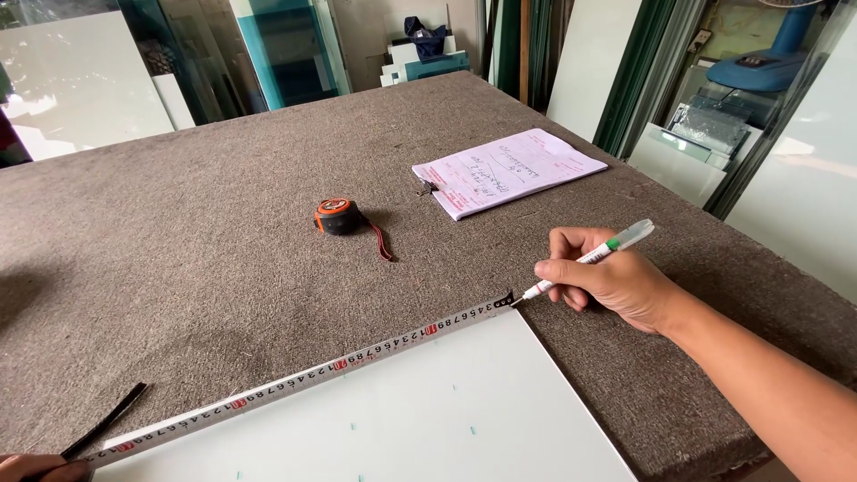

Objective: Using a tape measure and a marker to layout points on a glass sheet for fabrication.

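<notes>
My right hand (607, 272) grips a white marker pen with a green band (596, 254), its tip down at the far right corner of a white sheet (428, 411) lying on the felt table. A measuring tape blade (295, 379) stretches along the sheet's far edge, its hook at that corner. Only the fingertips of my left hand (36, 466) show at the bottom left, pressing on the tape's near end beside a black strap (107, 419).
An orange and black tape measure (339, 217) with a red strap lies mid-table. A pink notepad with handwriting and a clip (504, 170) lies beyond it. The grey felt table (223, 223) ends at the right. Glass panes and white boards lean around the room.
</notes>
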